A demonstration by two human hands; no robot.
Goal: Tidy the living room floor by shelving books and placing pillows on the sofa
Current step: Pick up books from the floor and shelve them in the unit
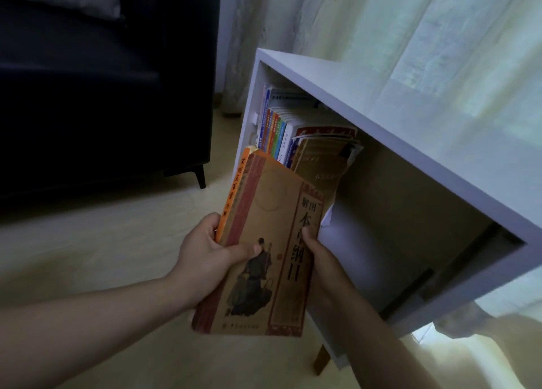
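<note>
Item: worn tan book with red-bordered cover [264, 242], stacked on orange-spined book [234, 189]. Left hand [202, 259] grips both spines; right hand [322, 259] grips the tan cover's right edge. Long axis points forward into white cube shelf [381, 118], just right of its standing book row [278, 130].

dim room with pale sheer curtains [410, 22] lit from behind, a light wood floor [102, 242] and a dark sofa [88, 95].

Spotted a tan book [265, 212] edged red; caught an orange spine [236, 187]; noted white shelf [366, 95], navy sofa [88, 110], pale curtain [440, 36].
</note>
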